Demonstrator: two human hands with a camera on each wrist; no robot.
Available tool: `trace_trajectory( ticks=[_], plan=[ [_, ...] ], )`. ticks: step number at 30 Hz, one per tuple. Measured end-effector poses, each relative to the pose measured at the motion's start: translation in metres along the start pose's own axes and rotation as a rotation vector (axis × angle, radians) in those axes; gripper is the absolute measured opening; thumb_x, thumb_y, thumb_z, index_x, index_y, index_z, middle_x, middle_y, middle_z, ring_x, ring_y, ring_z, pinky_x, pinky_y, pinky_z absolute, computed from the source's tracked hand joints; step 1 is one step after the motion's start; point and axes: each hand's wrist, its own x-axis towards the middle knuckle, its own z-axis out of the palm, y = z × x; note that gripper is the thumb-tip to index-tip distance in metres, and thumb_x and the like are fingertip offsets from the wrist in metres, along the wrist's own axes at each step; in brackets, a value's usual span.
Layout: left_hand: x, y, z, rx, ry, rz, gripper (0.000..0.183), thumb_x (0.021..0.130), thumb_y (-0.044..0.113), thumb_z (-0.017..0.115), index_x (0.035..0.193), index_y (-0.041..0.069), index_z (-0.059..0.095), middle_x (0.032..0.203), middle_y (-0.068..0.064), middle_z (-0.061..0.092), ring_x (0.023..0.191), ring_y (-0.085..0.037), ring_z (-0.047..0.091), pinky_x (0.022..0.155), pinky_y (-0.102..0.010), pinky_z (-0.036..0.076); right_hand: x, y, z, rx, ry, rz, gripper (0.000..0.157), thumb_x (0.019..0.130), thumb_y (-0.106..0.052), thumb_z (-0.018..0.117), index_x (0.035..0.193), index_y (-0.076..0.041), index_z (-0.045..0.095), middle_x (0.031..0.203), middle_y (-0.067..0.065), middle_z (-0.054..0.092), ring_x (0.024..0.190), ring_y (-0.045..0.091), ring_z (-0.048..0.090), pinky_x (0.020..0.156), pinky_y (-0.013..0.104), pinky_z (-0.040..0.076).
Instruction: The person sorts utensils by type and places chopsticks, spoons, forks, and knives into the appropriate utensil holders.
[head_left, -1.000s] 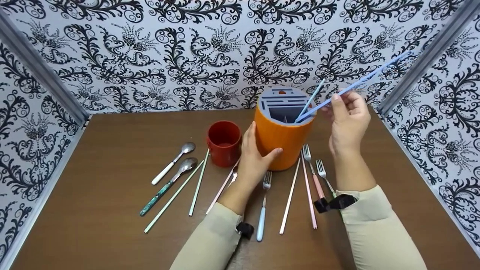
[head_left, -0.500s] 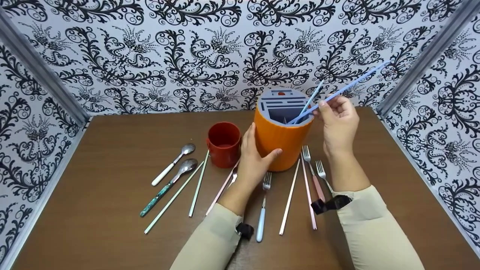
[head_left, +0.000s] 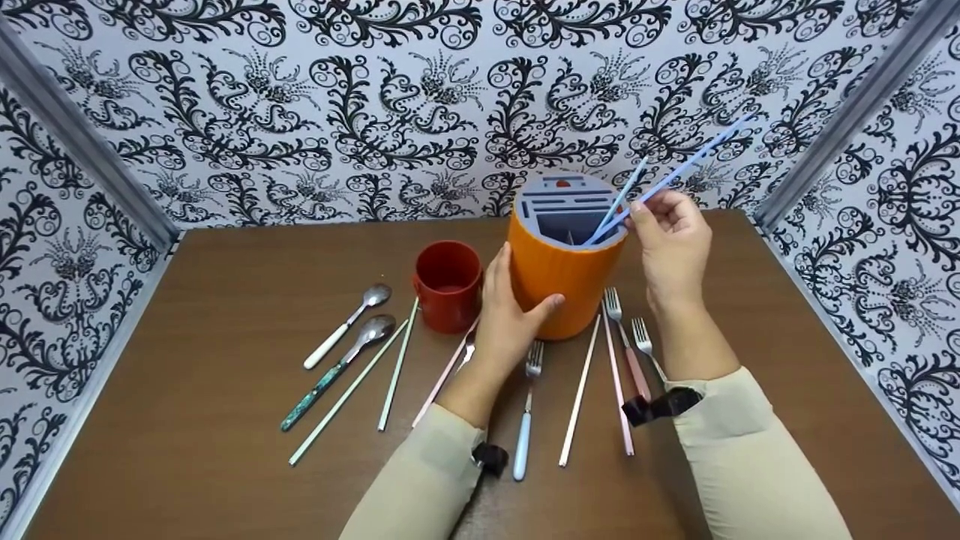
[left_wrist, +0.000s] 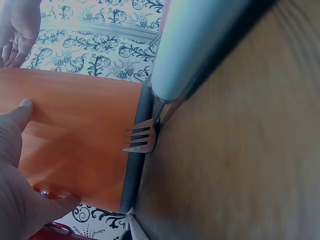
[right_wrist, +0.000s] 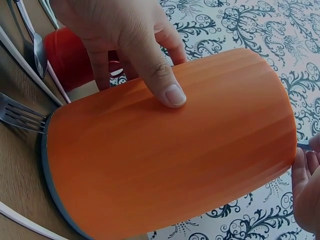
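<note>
An orange cylindrical cutlery holder (head_left: 566, 289) with a grey slotted top stands on the table. My left hand (head_left: 510, 315) grips its lower left side, thumb across the front; the right wrist view shows this thumb (right_wrist: 162, 87) on the orange wall. At the holder's upper right, my right hand (head_left: 675, 244) pinches a blue chopstick (head_left: 697, 156) between thumb and fingers. The chopstick slants, its lower end inside the large front compartment. A light blue chopstick (head_left: 628, 186) leans in that same compartment. In the left wrist view, a fork (left_wrist: 142, 137) lies close to the holder's base.
A red cup (head_left: 448, 289) stands left of the holder. Two spoons (head_left: 371, 330) and green chopsticks (head_left: 397, 367) lie at the left. A blue-handled fork (head_left: 523, 442), pink-handled fork (head_left: 636, 371) and pale chopsticks (head_left: 581, 394) lie in front. Patterned walls (head_left: 300, 112) enclose the table.
My right hand has moved left toward the holder, bringing the blue chopstick's upper end left and its lower end over and into the compartment. The left hand stays in place.
</note>
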Motion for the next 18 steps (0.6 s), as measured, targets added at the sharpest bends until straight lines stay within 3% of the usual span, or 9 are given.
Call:
trace_trajectory(
  ticks=[18],
  plan=[
    [-0.0009, -0.0001, 0.0000, 0.006, 0.013, 0.018, 0.105, 0.086, 0.043, 0.084, 0.166, 0.018, 0.022, 0.168, -0.007, 0.031, 0.154, -0.029, 0.035, 0.128, -0.046, 0.030, -0.0011, 0.0003, -0.0025, -0.048, -0.017, -0.041, 0.016, 0.091, 0.009, 0.068, 0.096, -0.006, 0.068, 0.088, 0.003, 0.067, 0.077, 0.014, 0.064, 0.075, 0.022, 0.060]
  ],
)
